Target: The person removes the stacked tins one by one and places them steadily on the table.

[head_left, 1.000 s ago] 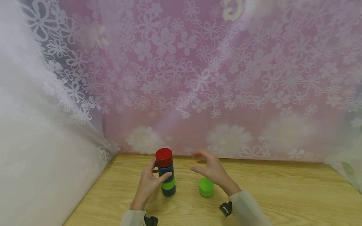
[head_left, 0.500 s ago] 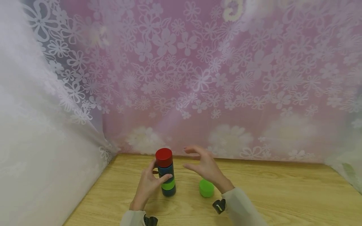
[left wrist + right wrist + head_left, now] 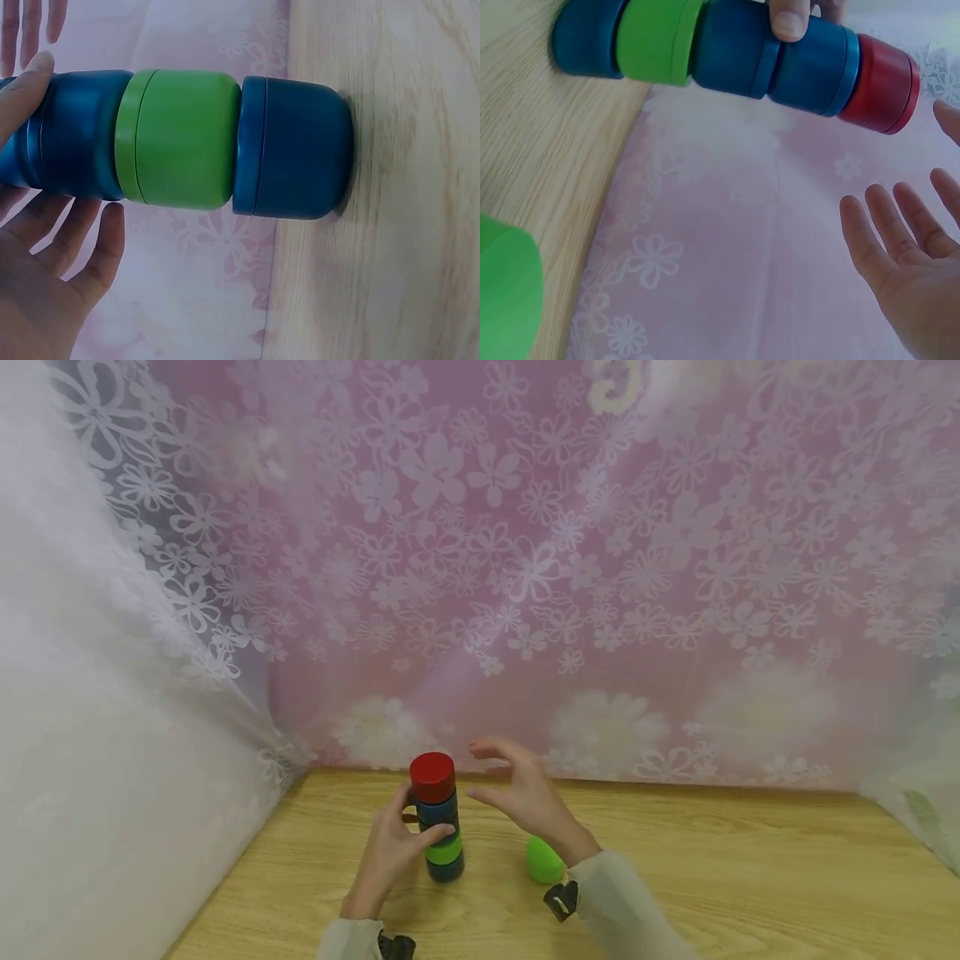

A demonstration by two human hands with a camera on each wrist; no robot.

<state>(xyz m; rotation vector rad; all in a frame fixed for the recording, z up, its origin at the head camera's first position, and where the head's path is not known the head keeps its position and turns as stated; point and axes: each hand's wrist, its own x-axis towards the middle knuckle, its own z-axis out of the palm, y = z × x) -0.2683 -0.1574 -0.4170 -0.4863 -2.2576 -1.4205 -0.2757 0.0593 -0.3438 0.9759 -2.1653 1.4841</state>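
Observation:
A tower of round lidded canisters stands upright on the table. From the bottom up it has a blue canister [image 3: 307, 150], a green canister [image 3: 184, 139], a lower middle blue canister [image 3: 731, 49], an upper blue canister [image 3: 814, 67] and a red canister [image 3: 432, 779] on top. My left hand [image 3: 388, 845] grips the tower around the middle blue canisters, thumb in front and fingers behind. To the right of the red canister, my right hand [image 3: 527, 793] hovers apart from it, holding nothing, its thumb and fingers spread in a loose arch.
A loose green canister [image 3: 543, 862] stands on the wooden table [image 3: 750, 868], right of the tower and partly hidden by my right wrist. Behind the table hangs a pink flowered curtain [image 3: 480, 610]. White cloth [image 3: 112, 760] borders the left side.
My right hand has moved left towards the red canister at the tower's top. The left hand keeps its grip, and the tower stays in place.

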